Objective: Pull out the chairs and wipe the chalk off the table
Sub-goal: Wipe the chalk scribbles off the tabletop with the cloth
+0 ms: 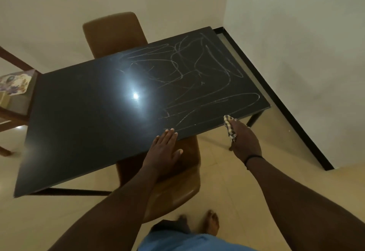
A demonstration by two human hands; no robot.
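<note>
Head view: black table (79, 112) runs diagonally, far-right end close to the wall corner. White chalk scribbles (197, 76) cover the right half of the top; left half looks bare apart from a bright lamp reflection (135, 95).

Left hand (165, 150) lies flat on the near table edge, fingers straight and together, fingertips on the tabletop, palm partly overhanging the edge. It holds nothing.

Right hand (244, 138) is at the near edge towards the right corner, fingers curled round a bunched checked cloth (230, 127). The cloth's tip sits right at the table edge, just beside the lowest chalk strokes. Black band on the right wrist.

Near brown chair (177, 187) is directly under the left forearm, seat partly tucked under the near edge, back towards the person. Far brown chair (114, 33) stands against the far edge, backrest above the tabletop.

Open tiled floor (256, 201) to the right of the near chair and along the black skirting. At left, a wooden shelf frame (17, 84) stands close to the table's left end, with a floral cloth on it. Bare feet and blue shorts show at the bottom.
</note>
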